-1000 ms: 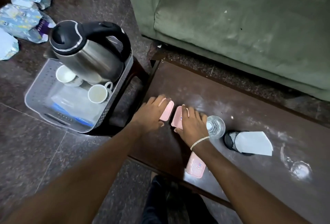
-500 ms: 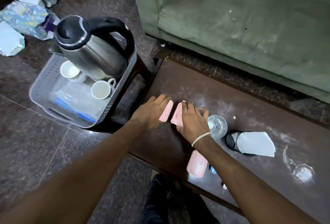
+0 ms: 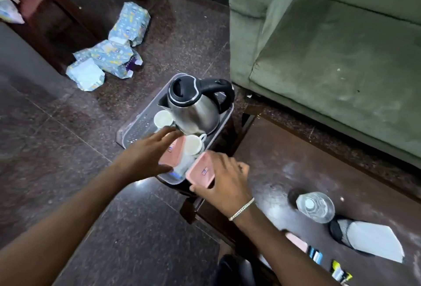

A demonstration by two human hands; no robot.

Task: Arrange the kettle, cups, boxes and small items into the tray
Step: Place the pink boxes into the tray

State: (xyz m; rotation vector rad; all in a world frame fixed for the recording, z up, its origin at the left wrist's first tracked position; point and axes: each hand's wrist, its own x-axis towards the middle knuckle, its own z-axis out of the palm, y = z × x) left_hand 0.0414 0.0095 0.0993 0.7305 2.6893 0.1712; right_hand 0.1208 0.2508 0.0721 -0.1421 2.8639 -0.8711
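A steel kettle point(image 3: 193, 107) with a black lid and handle stands in the clear plastic tray point(image 3: 134, 128) on a dark stool. Two white cups sit in the tray, one point(image 3: 163, 118) left of the kettle and one point(image 3: 193, 144) in front of it. My left hand point(image 3: 148, 155) holds a pink box point(image 3: 174, 152) over the tray beside the front cup. My right hand point(image 3: 224, 178) grips a second pink box point(image 3: 201, 171) at the tray's near right corner. A third pink box point(image 3: 296, 242) lies on the table by my right forearm.
The dark wooden table point(image 3: 296, 160) holds an upright clear water bottle point(image 3: 315, 207), a black object under white paper point(image 3: 373, 240) and small sachets point(image 3: 328, 263) at the front edge. A green sofa point(image 3: 330, 46) stands behind. Patterned packs point(image 3: 109, 57) lie on the floor.
Both hands lifted a pink box each off the table and carried them left to the tray. The camera view swung up and left.
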